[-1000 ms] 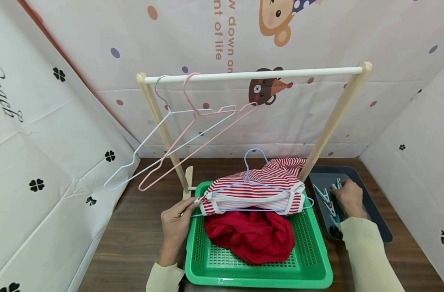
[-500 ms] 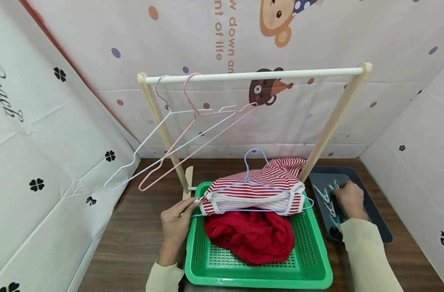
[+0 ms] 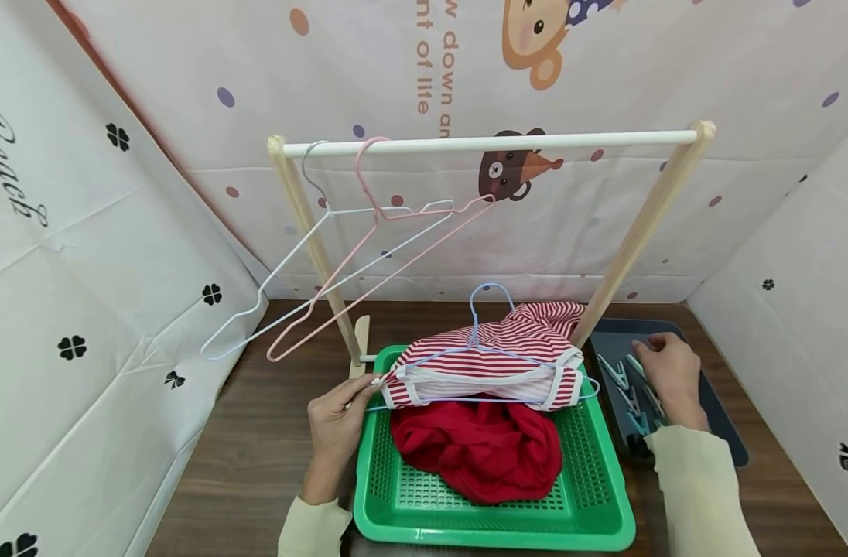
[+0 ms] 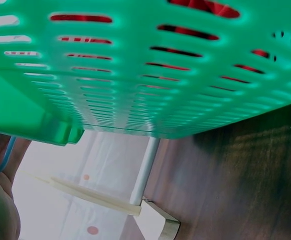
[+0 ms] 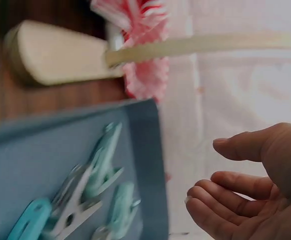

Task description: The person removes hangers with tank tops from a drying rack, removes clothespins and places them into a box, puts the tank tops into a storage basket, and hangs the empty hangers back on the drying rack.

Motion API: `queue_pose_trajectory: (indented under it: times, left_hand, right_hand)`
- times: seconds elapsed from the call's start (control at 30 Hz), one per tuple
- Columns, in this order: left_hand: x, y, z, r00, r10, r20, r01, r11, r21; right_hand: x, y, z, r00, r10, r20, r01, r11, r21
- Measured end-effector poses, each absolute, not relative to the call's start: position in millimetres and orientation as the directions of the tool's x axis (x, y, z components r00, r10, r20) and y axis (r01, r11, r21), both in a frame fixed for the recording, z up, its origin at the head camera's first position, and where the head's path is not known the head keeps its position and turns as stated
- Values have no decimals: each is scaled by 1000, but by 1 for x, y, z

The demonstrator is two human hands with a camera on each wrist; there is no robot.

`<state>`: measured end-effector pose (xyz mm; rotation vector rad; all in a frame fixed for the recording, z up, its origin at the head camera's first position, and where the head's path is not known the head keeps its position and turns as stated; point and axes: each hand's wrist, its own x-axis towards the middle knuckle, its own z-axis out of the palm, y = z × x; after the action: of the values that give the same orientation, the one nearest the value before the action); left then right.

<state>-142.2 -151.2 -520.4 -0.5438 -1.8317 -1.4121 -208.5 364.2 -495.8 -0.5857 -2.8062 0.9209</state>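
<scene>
A red-and-white striped garment (image 3: pixel 459 344) lies over the back of the green basket (image 3: pixel 494 535), with a light-blue hanger (image 3: pixel 474 309) on it. At the garment's left corner my left hand (image 3: pixel 336 422) pinches the cloth edge and the hanger's end. The left wrist view shows a bit of the blue hanger (image 4: pixel 4 157) beside that hand. My right hand (image 3: pixel 675 379) is over the dark tray (image 3: pixel 726 433), where several clothespins (image 3: pixel 622 375) lie. In the right wrist view its thumb and fingers stand apart with nothing between them, beyond the teal and white clothespins (image 5: pixel 100 165).
A crumpled red cloth (image 3: pixel 476 452) sits in the basket. Behind it rises a wooden rack with a white rod (image 3: pixel 535 141). A white hanger (image 3: pixel 285 259) and a pink hanger (image 3: pixel 347 259) hang at its left. Its right post (image 3: pixel 640 240) stands beside the tray.
My right hand has let go of a clothespin, which now lies in the tray, and has lifted slightly. The left hand keeps its pinch. The head view has shifted slightly.
</scene>
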Motion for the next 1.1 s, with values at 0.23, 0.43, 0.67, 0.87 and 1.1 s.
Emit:
queue_pose_trajectory:
  times: [0.23, 0.43, 0.67, 0.87, 1.1]
  left_hand:
    - [-143, -151, -521, -632, -113, 766, 705, 325, 630]
    - [-144, -151, -522, -635, -114, 764, 705, 318, 634]
    - [-143, -150, -522, -632, -116, 767, 709, 314, 631]
    - [-143, -150, -518, -624, -114, 773, 714, 316, 624]
    - [-141, -150, -517, -623, -118, 773, 714, 317, 624]
  right_hand:
    - [-197, 340, -467, -919, 388, 69, 248, 706, -663]
    - [-187, 321, -441, -917, 380, 122, 180, 666, -724]
    - [-171, 297, -417, -927, 306, 215, 36, 644, -764]
    - [-159, 269, -412, -921, 235, 311, -109, 611, -784]
    - [-156, 246, -424, -927, 66, 369, -283, 522, -805]
